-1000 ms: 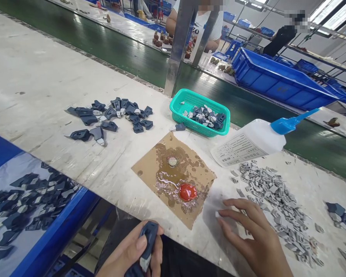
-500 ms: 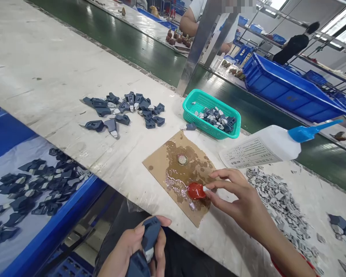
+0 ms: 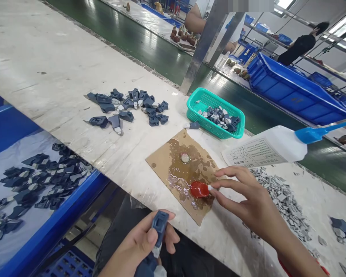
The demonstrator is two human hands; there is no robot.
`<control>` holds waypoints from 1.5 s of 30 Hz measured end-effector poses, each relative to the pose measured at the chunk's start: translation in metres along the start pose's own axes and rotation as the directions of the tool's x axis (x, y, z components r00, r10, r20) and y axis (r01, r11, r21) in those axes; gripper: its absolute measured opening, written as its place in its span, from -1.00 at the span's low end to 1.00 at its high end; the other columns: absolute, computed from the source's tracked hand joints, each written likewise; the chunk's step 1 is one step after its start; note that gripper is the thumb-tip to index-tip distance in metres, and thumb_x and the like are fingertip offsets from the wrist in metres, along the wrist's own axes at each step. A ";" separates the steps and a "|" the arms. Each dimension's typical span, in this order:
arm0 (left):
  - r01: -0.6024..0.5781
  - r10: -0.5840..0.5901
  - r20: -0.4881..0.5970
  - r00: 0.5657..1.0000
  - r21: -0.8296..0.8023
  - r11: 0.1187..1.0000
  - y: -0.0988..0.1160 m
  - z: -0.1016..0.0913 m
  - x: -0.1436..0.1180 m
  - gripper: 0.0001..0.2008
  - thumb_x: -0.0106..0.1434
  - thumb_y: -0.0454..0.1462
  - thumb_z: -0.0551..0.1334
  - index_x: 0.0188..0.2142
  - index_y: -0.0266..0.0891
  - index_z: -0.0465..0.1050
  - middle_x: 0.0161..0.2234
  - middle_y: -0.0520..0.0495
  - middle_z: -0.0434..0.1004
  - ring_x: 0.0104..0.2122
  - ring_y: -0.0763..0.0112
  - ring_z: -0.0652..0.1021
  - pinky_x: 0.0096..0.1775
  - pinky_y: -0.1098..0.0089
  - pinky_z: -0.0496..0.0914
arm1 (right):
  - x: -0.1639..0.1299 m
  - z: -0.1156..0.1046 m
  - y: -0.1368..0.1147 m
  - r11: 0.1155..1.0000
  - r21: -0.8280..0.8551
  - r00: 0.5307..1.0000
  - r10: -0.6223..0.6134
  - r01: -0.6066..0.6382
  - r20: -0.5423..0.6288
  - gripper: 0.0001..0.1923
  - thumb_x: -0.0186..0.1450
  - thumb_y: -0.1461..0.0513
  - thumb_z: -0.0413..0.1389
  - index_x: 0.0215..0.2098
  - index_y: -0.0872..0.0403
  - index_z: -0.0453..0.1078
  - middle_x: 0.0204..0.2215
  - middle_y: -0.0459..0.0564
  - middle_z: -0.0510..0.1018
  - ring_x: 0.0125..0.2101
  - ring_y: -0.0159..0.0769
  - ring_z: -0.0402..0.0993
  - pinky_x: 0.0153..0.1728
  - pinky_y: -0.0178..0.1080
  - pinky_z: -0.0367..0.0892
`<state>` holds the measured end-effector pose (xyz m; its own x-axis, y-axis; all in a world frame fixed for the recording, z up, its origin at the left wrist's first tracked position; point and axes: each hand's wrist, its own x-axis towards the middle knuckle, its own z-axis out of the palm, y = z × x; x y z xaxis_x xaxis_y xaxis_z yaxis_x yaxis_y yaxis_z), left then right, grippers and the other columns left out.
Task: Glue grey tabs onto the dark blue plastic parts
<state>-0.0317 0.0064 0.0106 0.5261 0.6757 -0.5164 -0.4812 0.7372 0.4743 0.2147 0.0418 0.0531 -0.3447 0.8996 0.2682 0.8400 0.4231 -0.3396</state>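
Your left hand (image 3: 141,246) grips a dark blue plastic part (image 3: 158,231) below the table edge; your right hand (image 3: 248,204) pinches what looks like a small grey piece (image 3: 210,187) against the red cap (image 3: 198,189) on the glue-stained cardboard (image 3: 161,159).

A cardboard sheet (image 3: 161,163) lies on the worktop (image 3: 46,73) near its front edge, with a small cap (image 3: 199,189) on its near right part and a disc (image 3: 185,157) behind that. The right hand (image 3: 248,202) rests just right of the cap, fingertips touching it. The left hand (image 3: 138,246) is before the worktop edge, below the sheet, gripping a plastic part (image 3: 158,231). Behind the sheet sits a basket (image 3: 196,100) with parts in it; a loose cluster of parts (image 3: 127,109) lies to its left. A glue bottle (image 3: 276,144) lies on its side right of the sheet, a heap of small pieces (image 3: 288,207) before it. A tray (image 3: 54,227) of parts sits lower, at the left.
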 end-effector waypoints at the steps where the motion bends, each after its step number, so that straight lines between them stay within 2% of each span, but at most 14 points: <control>1: -0.020 0.020 0.000 1.000 0.014 1.000 -0.001 0.000 0.000 -0.66 -0.05 -0.08 0.37 -0.25 -0.11 0.58 -0.45 -0.01 0.58 -0.46 0.49 0.51 -0.51 0.58 0.31 | -0.001 -0.002 -0.001 1.000 0.001 1.000 0.013 -0.013 -0.018 -0.95 0.20 0.24 0.13 -0.33 -0.02 0.41 -0.24 -0.01 0.43 -0.17 -0.24 0.35 -0.21 -0.15 0.31; 6: 0.017 -0.019 0.022 1.000 0.100 0.995 -0.006 -0.001 0.003 -0.58 -0.10 -0.03 0.38 -0.22 -0.09 0.58 -0.52 0.02 0.56 -0.51 0.56 0.44 -0.42 0.56 0.28 | -0.003 -0.007 -0.008 0.998 0.021 0.991 0.066 -0.064 -0.121 -0.91 0.21 0.25 0.12 -0.30 -0.04 0.39 -0.26 -0.02 0.41 -0.18 -0.27 0.36 -0.21 -0.18 0.31; 9: 0.086 -0.087 0.060 0.994 0.027 0.996 -0.008 0.006 0.003 -0.55 -0.10 -0.06 0.39 -0.16 -0.04 0.54 -0.50 0.01 0.60 -0.53 0.52 0.50 -0.44 0.52 0.30 | -0.004 -0.003 -0.011 0.997 0.032 0.989 0.071 -0.068 -0.131 -0.92 0.20 0.25 0.12 -0.31 -0.05 0.40 -0.27 -0.03 0.42 -0.20 -0.28 0.38 -0.21 -0.18 0.32; 13: 0.088 -0.083 0.074 0.994 -0.070 0.994 -0.010 0.014 0.003 -0.62 -0.03 -0.19 0.39 -0.15 -0.07 0.52 -0.39 0.01 0.63 -0.38 0.40 0.59 -0.29 0.45 0.37 | -0.008 0.003 -0.011 0.995 0.025 0.981 0.103 -0.101 -0.161 -0.93 0.21 0.21 0.11 -0.32 -0.06 0.41 -0.27 -0.04 0.43 -0.22 -0.28 0.39 -0.22 -0.19 0.33; 16: 0.089 -0.084 0.090 0.992 -0.049 0.995 -0.013 0.014 0.004 -0.66 -0.02 -0.20 0.39 -0.20 -0.13 0.51 -0.36 -0.03 0.62 -0.32 0.36 0.58 -0.43 0.51 0.33 | -0.011 0.005 -0.010 0.993 0.012 0.979 0.117 -0.117 -0.168 -0.94 0.21 0.19 0.11 -0.32 -0.06 0.41 -0.27 -0.04 0.43 -0.21 -0.26 0.39 -0.23 -0.18 0.32; 19: 0.013 -0.015 0.065 0.998 0.027 1.000 -0.015 0.010 0.005 -0.71 -0.05 -0.17 0.40 -0.29 -0.15 0.51 -0.34 -0.05 0.58 -0.27 0.34 0.53 -0.52 0.53 0.25 | -0.014 0.005 -0.009 0.986 -0.005 0.966 0.162 -0.166 -0.202 -0.94 0.22 0.18 0.10 -0.33 -0.06 0.41 -0.28 -0.05 0.44 -0.23 -0.26 0.38 -0.23 -0.17 0.31; 24: -0.118 0.110 0.063 0.992 0.151 0.981 -0.011 0.009 0.004 -0.75 -0.06 -0.24 0.42 -0.36 -0.10 0.47 -0.31 0.01 0.56 -0.38 0.49 0.44 -0.38 0.50 0.24 | -0.020 0.007 -0.007 0.975 0.039 0.957 0.223 -0.219 -0.187 -0.93 0.20 0.16 0.12 -0.34 -0.07 0.42 -0.26 -0.07 0.43 -0.24 -0.29 0.39 -0.24 -0.22 0.32; 28: -0.199 0.194 0.047 0.980 0.232 0.952 -0.012 0.013 0.002 -0.81 -0.01 -0.24 0.39 -0.36 -0.08 0.46 -0.32 0.03 0.53 -0.32 0.47 0.44 -0.32 0.50 0.25 | -0.023 0.010 -0.007 0.960 0.068 0.936 0.279 -0.271 -0.213 -0.93 0.20 0.17 0.12 -0.33 -0.08 0.41 -0.25 -0.09 0.43 -0.23 -0.31 0.39 -0.25 -0.24 0.30; 31: -0.134 0.136 0.007 0.991 0.210 0.969 -0.014 0.012 0.001 -0.85 0.05 -0.21 0.34 -0.33 -0.03 0.48 -0.43 0.09 0.48 -0.40 0.50 0.48 -0.36 0.49 0.29 | -0.023 0.010 -0.010 0.963 0.081 0.932 0.268 -0.256 -0.244 -0.93 0.20 0.19 0.12 -0.31 -0.07 0.40 -0.25 -0.08 0.42 -0.23 -0.31 0.38 -0.22 -0.23 0.28; 33: -0.047 0.040 0.076 0.996 0.099 0.994 -0.014 0.009 0.001 -0.90 0.15 -0.21 0.26 -0.29 0.02 0.45 -0.50 0.11 0.53 -0.50 0.53 0.54 -0.44 0.53 0.28 | -0.022 0.010 -0.012 0.966 0.085 0.935 0.257 -0.243 -0.246 -0.94 0.21 0.20 0.12 -0.32 -0.05 0.39 -0.26 -0.07 0.42 -0.23 -0.31 0.38 -0.22 -0.23 0.28; 36: 0.043 -0.040 0.230 0.972 -0.005 0.999 -0.012 0.004 0.004 -0.88 0.11 -0.22 0.29 -0.30 -0.05 0.50 -0.36 0.02 0.63 -0.51 0.47 0.60 -0.56 0.58 0.23 | -0.022 0.012 -0.013 0.966 0.082 0.934 0.258 -0.245 -0.246 -0.95 0.21 0.19 0.12 -0.34 -0.04 0.40 -0.27 -0.07 0.43 -0.25 -0.31 0.39 -0.24 -0.23 0.29; 38: 0.073 -0.063 0.258 0.964 -0.029 0.997 -0.011 0.004 0.005 -0.81 0.07 -0.17 0.31 -0.28 -0.12 0.55 -0.29 -0.02 0.63 -0.51 0.44 0.60 -0.61 0.58 0.24 | -0.023 0.014 -0.014 0.960 0.090 0.926 0.280 -0.266 -0.252 -0.94 0.20 0.18 0.12 -0.34 -0.04 0.40 -0.27 -0.07 0.42 -0.25 -0.31 0.39 -0.24 -0.23 0.29; 42: -0.077 0.080 0.168 0.983 -0.024 0.997 -0.015 0.011 0.003 -0.81 0.17 -0.18 0.23 -0.19 0.01 0.49 -0.38 0.05 0.64 -0.57 0.55 0.58 -0.55 0.61 0.31 | -0.024 0.019 -0.015 0.943 0.102 0.911 0.334 -0.318 -0.243 -0.94 0.19 0.17 0.13 -0.35 -0.04 0.40 -0.28 -0.08 0.43 -0.25 -0.31 0.40 -0.24 -0.24 0.30; 45: -0.196 0.196 0.105 0.975 -0.011 0.980 -0.019 0.019 0.002 -0.66 0.09 -0.25 0.32 -0.15 0.17 0.40 -0.32 0.04 0.66 -0.47 0.48 0.61 -0.50 0.63 0.33 | -0.027 0.017 -0.025 0.930 0.167 0.904 0.359 -0.327 -0.230 -0.94 0.19 0.18 0.13 -0.35 -0.04 0.40 -0.28 -0.07 0.43 -0.24 -0.32 0.40 -0.24 -0.28 0.31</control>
<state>-0.0081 -0.0059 0.0144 0.4921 0.8034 -0.3353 -0.5828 0.5902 0.5587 0.1956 0.0086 0.0386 0.0865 0.9408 0.3278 0.8242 0.1173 -0.5541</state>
